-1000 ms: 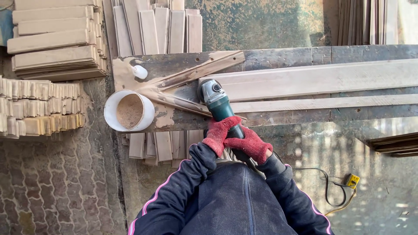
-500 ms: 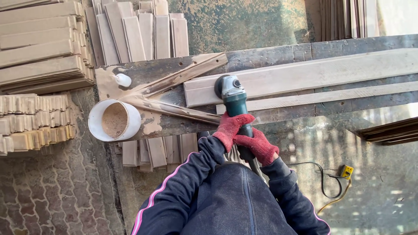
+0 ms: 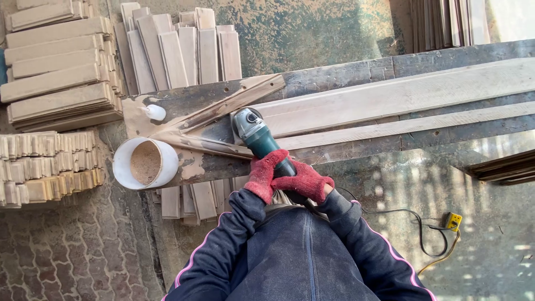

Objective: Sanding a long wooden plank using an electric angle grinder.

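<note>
Hands (image 3: 290, 178) grip green grinder (image 3: 257, 136).

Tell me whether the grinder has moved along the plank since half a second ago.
Yes. The grinder slid left along the plank, its head now at the plank's left end, nearer the white tub.

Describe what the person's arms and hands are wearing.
Both hands wear red knitted gloves: the left hand and the right hand. The sleeves are dark navy, with a thin pink stripe along each arm, and have ribbed cuffs.
</note>
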